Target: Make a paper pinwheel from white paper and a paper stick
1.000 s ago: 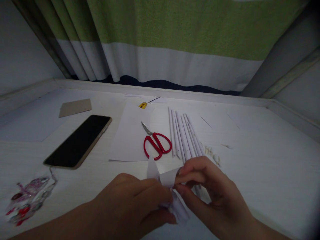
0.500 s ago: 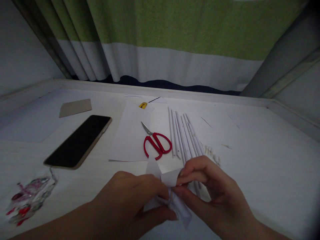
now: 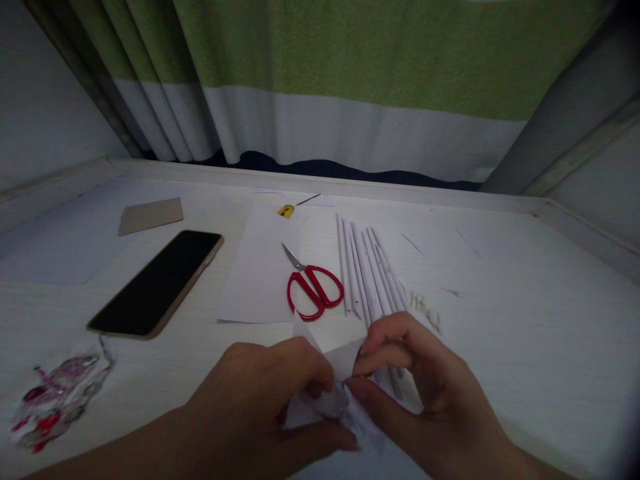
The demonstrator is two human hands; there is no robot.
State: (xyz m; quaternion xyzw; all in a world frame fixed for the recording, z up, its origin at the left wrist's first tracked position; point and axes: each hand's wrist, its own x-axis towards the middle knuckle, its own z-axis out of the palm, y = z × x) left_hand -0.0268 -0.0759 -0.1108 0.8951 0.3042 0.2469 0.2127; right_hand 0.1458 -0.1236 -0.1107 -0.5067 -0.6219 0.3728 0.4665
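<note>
Both my hands hold one small folded piece of white paper (image 3: 340,363) just above the near edge of the white table (image 3: 500,320). My left hand (image 3: 270,400) pinches its left side between thumb and fingers. My right hand (image 3: 420,387) pinches the paper's right flap between thumb and forefinger. Parts of the paper are hidden under my fingers. Just behind my hands lie red-handled scissors (image 3: 314,287) and a row of several thin rolled white paper sticks (image 3: 367,270).
A flat white sheet (image 3: 260,267) lies left of the scissors. A dark phone (image 3: 157,281) rests at the left, a brown card (image 3: 150,215) beyond it, and a crumpled clear wrapper with red print (image 3: 55,393) near the left edge. A green-and-white curtain (image 3: 350,87) hangs behind.
My left fingers have curled further over the paper and the fold has been pressed lower and tighter between my hands. Nothing else on the table has moved.
</note>
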